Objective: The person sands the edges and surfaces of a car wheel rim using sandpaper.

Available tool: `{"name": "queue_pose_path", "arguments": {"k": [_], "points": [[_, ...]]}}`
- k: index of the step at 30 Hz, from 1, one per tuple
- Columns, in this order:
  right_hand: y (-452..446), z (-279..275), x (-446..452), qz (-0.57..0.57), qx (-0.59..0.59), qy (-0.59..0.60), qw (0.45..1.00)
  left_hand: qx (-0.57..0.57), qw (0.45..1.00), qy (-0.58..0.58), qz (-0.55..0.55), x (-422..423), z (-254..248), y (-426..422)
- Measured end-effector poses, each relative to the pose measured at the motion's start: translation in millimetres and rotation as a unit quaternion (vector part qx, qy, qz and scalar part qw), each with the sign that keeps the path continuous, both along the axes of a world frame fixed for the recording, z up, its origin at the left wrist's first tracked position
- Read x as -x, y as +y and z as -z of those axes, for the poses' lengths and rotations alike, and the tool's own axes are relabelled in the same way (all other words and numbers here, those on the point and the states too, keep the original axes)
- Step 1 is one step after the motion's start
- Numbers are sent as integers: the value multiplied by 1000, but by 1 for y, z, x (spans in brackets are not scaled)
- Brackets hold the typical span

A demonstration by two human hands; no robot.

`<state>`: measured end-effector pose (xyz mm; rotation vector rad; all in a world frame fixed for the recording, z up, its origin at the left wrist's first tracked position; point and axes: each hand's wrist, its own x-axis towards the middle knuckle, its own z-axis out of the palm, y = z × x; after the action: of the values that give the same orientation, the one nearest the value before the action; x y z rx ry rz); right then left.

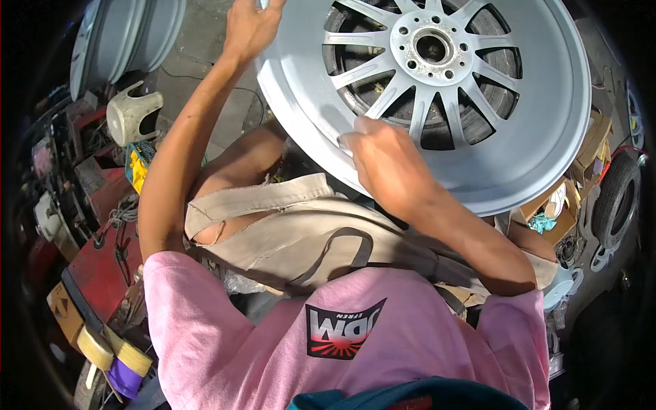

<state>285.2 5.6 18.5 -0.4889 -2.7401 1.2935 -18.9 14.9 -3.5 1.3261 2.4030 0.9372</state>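
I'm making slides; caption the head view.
A spoked grey wheel, left hand at its edge, right hand on its near side.

- Scene is brightly lit by hard, sun-like light; exact source is not shown.
- Wheel (pixel 430 74) is washed pale; its lower left edge is nearly blown out.
- Soft shadow is cast on the wheel beside the right hand (pixel 389 157).
- Right hand's fingertips are smeared by blur.
- Pink shirt (pixel 424 314) is sunlit, folds shaded; print (pixel 342 330) is rendered legibly.
- Borders are bent by wide lens; corners are blacked out; far-left clutter is left dim, soft.
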Motion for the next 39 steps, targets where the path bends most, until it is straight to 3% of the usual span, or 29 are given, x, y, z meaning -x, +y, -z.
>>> {"name": "queue_pose_path", "arguments": {"k": [3, 6, 8, 9, 14, 18, 20, 21, 24, 27, 29, 30, 35, 39], "points": [[1, -10, -12, -5, 15, 22, 1000, 25, 996, 79, -18, 7, 11, -1], [4, -13, -20, -41, 38, -45, 997, 3, 1000, 8, 14, 3, 4, 0], [0, 7, -3, 21, 48, 73, 996, -3, 999, 39, -7, 7, 14, -1], [0, 8, -2, 20, 48, 76, 996, -3, 997, 69, -30, 5, 10, -2], [10, -17, -16, -16, 81, -9, 997, 20, 999, 26, -6, 5, 6, -1], [-2, 9, 21, 8, 59, -22, 998, 21, 999, 24, -11, 3, 2, -1], [-3, 17, 35, 70, 8, 126, 989, 24, 999, 40, -13, 4, 2, -1], [-3, 13, 33, 73, 9, 126, 989, 28, 998, 51, -17, 4, 4, 0], [-3, 2, 28, 59, 109, 48, 991, 10, 999, 30, 7, 6, 8, -1], [1, 18, 65, 77, 132, 64, 986, 25, 998, 54, -14, 8, 8, -1], [0, 27, 78, 151, 153, 134, 967, 20, 998, 49, -20, 4, 5, -1], [2, 15, 65, 128, 168, 91, 973, 15, 999, 39, -28, 3, 5, -1], [-6, 16, 68, 123, 107, 77, 984, 3, 1000, 27, -15, 4, 9, 1], [-5, 21, 67, 121, 74, 133, 981, -7, 998, 52, -41, 8, 19, 1]]}}
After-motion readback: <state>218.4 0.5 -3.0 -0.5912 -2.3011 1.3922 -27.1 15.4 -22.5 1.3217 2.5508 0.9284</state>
